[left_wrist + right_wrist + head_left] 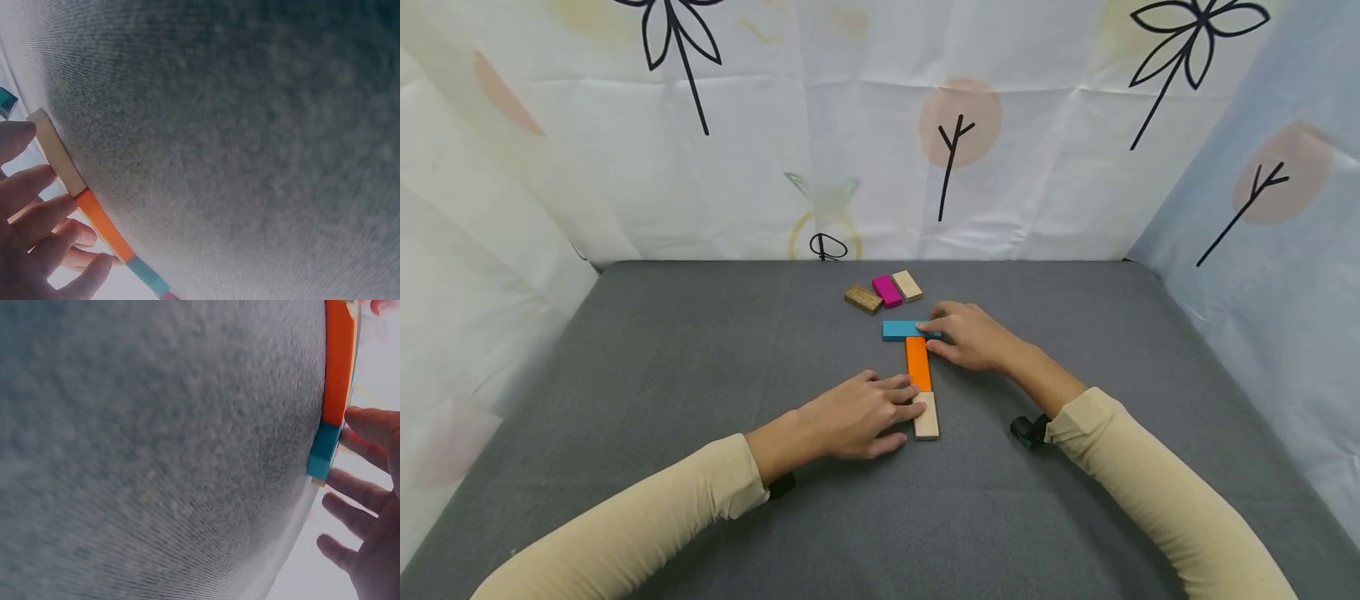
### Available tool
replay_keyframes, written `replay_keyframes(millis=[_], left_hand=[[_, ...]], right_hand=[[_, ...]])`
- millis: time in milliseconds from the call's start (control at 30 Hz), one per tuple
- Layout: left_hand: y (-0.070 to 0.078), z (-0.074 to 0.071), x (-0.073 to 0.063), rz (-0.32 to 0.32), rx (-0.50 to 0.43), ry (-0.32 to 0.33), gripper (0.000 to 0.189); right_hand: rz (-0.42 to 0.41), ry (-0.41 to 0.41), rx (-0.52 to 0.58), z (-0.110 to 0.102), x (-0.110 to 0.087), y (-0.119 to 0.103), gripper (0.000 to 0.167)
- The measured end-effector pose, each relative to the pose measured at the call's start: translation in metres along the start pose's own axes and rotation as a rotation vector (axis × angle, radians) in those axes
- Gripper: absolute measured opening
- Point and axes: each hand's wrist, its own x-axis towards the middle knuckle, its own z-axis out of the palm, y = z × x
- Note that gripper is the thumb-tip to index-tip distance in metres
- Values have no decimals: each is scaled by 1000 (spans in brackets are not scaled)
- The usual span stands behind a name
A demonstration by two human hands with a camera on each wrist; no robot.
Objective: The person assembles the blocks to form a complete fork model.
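Stretching over the grey surface, two arms wear cream sleeves, with a small black device under the right wrist. Nearest of the blocks is a pale block, lying flat. The left hand lies beside it, fingers apart and loosely extended, tips touching where it meets an orange block. Those two sit end to end in one line running away from the person. At the far end of the orange block, a blue block lies crosswise, forming a T. The right hand has its fingers apart too, the index resting on the blue block's right end, the thumb near the corner with the orange block. Beyond, well clustered, are a brown block, a magenta block and a second pale block. Behind everything hangs a white patterned cloth.
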Motion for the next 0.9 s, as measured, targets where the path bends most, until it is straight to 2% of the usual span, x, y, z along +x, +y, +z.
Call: replay_keyframes(millis=[133,333,467,733,900], left_hand=[[0,-1,0,7,8,-4,51],[-4,-4,-3,-17,-24,-23,54],[-10,-7,-5,-43,-52,-27,54],[-31,-15,-4,-85,-84,2,49],[-49,-22,-1,-150,-111,36,45]], right_hand=[[5,-29,-51,-1,-6,-3,47],[-51,-55,1,-2,-18,-6,57],[-55,-93,33,-2,-24,-7,59],[-61,-158,45,0,-31,-12,62],[-55,-175,44,-1,-34,-16,67]])
